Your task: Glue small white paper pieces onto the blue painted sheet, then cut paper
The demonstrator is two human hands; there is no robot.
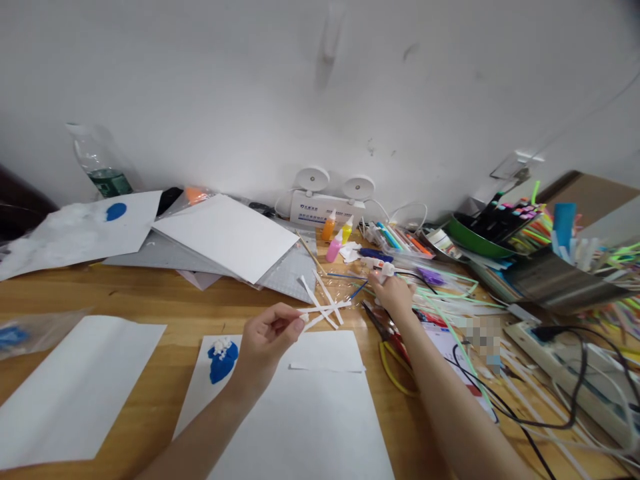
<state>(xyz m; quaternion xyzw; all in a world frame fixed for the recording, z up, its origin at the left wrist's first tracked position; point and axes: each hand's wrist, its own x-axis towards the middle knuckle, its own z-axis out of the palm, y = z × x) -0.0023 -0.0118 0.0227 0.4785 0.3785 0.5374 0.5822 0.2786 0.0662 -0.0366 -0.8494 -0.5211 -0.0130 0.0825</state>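
My left hand (270,337) is closed in a pinch above the large white sheet (320,413). From its fingertips a folded white paper strip (325,308) reaches to the right, over other loose strips (306,288). On the sheet's upper left lies a blue shape (223,367) topped with small white bits, and a narrow white paper piece (327,368) rests near its upper edge. My right hand (394,295) is stretched forward with its fingers on a white glue gun (384,267); the fingertips are partly hidden. Yellow-handled pliers (393,360) lie beside my right forearm.
Small paint bottles (334,248) stand before a white emergency light (320,208). White boards (227,233) and a grey cutting mat (287,273) lie behind. Pen containers (475,237), a power strip (545,360) and cables crowd the right. At left are a folded sheet (80,393) and a bottle (103,163).
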